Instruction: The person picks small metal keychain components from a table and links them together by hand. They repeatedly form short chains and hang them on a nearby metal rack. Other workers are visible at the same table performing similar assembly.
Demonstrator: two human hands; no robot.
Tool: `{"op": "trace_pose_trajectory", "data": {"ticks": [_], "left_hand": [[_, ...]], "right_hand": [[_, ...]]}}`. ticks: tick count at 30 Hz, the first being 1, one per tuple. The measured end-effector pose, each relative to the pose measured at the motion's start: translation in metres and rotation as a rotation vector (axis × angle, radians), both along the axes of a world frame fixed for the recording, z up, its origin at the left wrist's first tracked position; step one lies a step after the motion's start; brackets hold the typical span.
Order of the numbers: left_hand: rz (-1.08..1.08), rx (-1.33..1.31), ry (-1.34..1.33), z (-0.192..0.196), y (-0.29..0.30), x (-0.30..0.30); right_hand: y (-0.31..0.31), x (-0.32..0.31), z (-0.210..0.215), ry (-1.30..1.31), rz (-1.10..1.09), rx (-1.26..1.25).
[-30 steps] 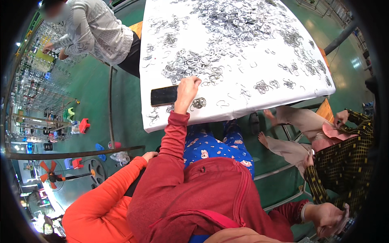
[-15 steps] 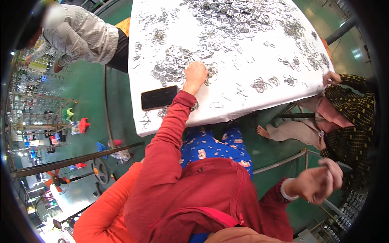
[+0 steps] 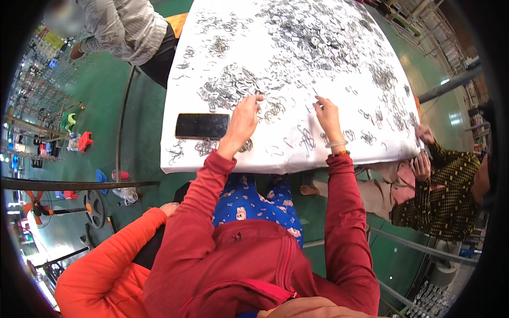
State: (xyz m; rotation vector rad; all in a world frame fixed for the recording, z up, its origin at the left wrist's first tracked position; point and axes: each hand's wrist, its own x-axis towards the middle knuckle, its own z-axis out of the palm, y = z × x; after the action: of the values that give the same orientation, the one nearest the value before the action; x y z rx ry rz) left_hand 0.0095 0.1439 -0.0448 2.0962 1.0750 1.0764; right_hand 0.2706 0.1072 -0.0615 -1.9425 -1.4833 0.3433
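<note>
The two hands are working apart from each other over the white-covered tabletop (image 3: 262, 139) in the middle of the frame. The left hand (image 3: 244, 121) is bending its fingers just below a pile of small grey metal pieces (image 3: 228, 85); whether it is gripping one, I cannot tell. The right hand (image 3: 327, 115) is bringing its fingertips close together at right of centre, among scattered pieces, and again I cannot tell whether anything is sitting between them. Loose dark loops (image 3: 274, 110) are lying between the hands, while a larger heap (image 3: 313, 34) is spreading across the upper part of the frame. A black phone (image 3: 202, 125) is lying flat beside the left hand, with a small clump of pieces (image 3: 205, 147) lying just below it.

At the left of the frame, a pinkish-red tub (image 3: 122, 175) is standing on the green floor; its contents are too small to tell. Near it a clear plastic bag (image 3: 126, 195) is lying crumpled, its contents also too unclear to name.
</note>
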Motion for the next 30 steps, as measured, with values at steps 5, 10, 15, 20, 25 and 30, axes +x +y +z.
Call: {"op": "trace_pose_trajectory", "data": {"ticks": [5,10,15,20,25,30], "left_hand": [[-0.028,-0.236,-0.059,0.009,-0.021,-0.013],[-0.016,-0.296,-0.254,0.015,-0.032,-0.009],[-0.052,-0.421,-0.299,0.024,-0.051,-0.001],[-0.258,-0.803,-0.625,0.026,-0.08,0.013],[-0.335,-0.524,-0.432,0.033,-0.097,0.017],[-0.304,-0.452,-0.378,0.037,-0.114,0.021]], "right_hand": [[0.027,0.002,-0.027,-0.261,0.137,-0.021],[0.01,-0.004,-0.004,-0.143,0.081,-0.071],[-0.054,-0.043,0.029,0.753,0.02,-0.071],[-0.109,-0.084,0.039,1.194,0.005,0.091],[-0.14,-0.103,0.056,1.143,-0.018,0.276],[-0.156,-0.114,0.063,0.957,-0.011,0.343]]}}
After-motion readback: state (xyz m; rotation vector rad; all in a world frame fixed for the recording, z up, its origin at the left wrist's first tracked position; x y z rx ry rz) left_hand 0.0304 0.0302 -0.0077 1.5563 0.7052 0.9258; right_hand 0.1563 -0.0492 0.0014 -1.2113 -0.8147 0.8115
